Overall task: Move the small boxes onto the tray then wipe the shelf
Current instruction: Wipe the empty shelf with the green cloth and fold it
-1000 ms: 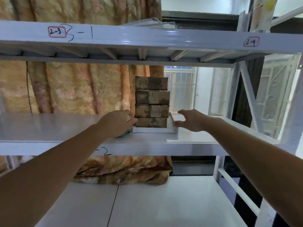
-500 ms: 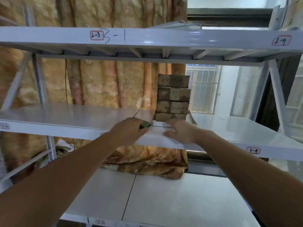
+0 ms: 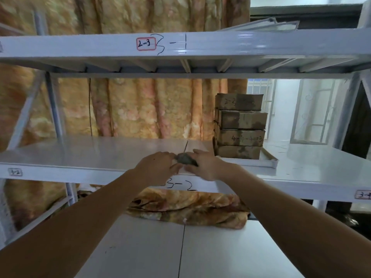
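Head view: both hands (image 3: 180, 167) pinch a grey cloth (image 3: 185, 159) left of tray (image 3: 269, 161) stacked with boxes (image 3: 240, 127).

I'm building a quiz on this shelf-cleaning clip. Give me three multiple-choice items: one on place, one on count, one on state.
1. Where do the boxes stand?
A. on the floor
B. on the tray
C. on the top shelf

2. How many boxes are stacked?
A. two
B. four
C. six

3. What are the hands doing?
A. hanging idle
B. lifting a box
C. holding a cloth together

Key: 1 B, the stack sits inside the tray's rim; 2 B, four fronts show; 3 C, left hand and right hand meet on the cloth over the shelf.
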A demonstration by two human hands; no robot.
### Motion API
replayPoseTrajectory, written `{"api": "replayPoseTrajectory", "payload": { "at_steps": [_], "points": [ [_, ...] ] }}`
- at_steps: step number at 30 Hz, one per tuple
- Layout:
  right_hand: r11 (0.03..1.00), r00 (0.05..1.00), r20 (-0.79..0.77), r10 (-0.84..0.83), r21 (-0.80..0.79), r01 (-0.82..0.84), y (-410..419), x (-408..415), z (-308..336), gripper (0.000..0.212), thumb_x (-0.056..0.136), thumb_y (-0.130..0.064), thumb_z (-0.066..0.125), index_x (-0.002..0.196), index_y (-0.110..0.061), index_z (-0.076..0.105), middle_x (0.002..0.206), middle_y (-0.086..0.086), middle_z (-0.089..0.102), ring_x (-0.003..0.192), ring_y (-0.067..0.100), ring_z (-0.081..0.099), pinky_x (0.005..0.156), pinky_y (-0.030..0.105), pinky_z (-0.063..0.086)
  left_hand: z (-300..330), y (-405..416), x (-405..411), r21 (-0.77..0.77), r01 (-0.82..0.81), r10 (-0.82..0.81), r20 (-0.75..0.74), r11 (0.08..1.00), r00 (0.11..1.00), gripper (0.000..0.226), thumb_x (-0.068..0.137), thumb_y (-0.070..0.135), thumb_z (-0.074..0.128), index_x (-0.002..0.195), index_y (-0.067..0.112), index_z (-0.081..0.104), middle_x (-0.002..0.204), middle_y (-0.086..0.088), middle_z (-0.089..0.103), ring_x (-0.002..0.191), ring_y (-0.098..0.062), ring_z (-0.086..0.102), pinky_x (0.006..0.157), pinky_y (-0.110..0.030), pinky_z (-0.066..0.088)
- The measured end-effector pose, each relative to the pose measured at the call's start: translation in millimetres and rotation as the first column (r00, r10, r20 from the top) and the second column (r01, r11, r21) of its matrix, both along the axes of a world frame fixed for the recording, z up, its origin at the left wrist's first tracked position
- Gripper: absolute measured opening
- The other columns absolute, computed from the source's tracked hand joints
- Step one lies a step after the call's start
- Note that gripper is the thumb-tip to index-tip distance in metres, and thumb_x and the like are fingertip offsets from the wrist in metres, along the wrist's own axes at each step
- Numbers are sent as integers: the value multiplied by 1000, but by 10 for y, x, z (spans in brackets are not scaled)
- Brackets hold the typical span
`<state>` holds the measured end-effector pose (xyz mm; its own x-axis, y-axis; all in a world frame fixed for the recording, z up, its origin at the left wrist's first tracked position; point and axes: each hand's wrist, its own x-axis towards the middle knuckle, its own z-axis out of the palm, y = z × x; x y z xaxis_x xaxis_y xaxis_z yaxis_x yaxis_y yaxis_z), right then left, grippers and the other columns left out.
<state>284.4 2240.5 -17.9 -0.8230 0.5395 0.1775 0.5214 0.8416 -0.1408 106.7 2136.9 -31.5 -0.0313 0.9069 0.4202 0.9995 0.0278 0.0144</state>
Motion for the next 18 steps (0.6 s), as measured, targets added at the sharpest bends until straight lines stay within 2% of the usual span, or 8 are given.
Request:
{"api": "replayPoseTrajectory", "payload": {
  "at_steps": [2,4,6,10,13,15,18],
  "points": [
    [997,997,19,-74,20,74,36,-70,-33,65,96,-60,37,150,-23,29,141,18,45,128,38,42,104,45,37,-33,10,-92,10,1,-1,9,1000,1000,49,100,50,40,132,16,55,120,-5,64,103,-22,60,84,-39,49],
    [997,998,10,-63,37,62,32,-103,-17,53,99,-51,37,145,-24,39,118,18,59,104,37,57,89,45,47,-76,16,-152,21,19,-19,9,1000,1000,51,100,49,41,135,14,53,125,-7,62,108,-24,58,86,-37,47],
    [997,999,-16,-45,69,46,23,-121,13,42,102,-37,40,139,-20,49,108,16,66,91,34,61,81,44,50,-118,15,-178,44,43,-44,18,998,999,51,99,49,42,134,14,54,122,-7,64,106,-24,59,84,-35,46],
    [990,998,-40,-47,130,52,-26,-134,32,37,99,-15,43,133,-12,57,116,16,67,98,33,61,87,39,48,-135,35,-174,70,69,-71,26,995,997,45,98,50,41,122,17,61,107,-4,66,92,-21,60,73,-34,46],
    [987,996,-84,-38,152,51,-71,-117,42,38,97,-7,41,131,-10,59,117,18,66,100,34,60,88,39,47,-116,65,-158,73,92,-94,25,993,995,41,98,49,42,119,19,61,102,-2,65,85,-17,57,64,-32,39],
    [984,993,-114,-38,168,57,-82,-54,60,37,97,-6,41,128,-10,60,111,18,67,96,34,60,84,37,47,-85,83,-125,69,112,-114,24,991,993,43,98,50,42,124,20,60,109,-3,66,90,-19,58,67,-32,38],
    [990,982,-191,-14,137,41,-108,142,93,34,94,-6,45,122,-9,64,99,15,69,86,29,61,71,27,44,20,93,-22,67,85,-86,15,994,996,53,97,56,40,133,19,55,125,-4,62,107,-23,58,82,-36,46]
  ]
}}
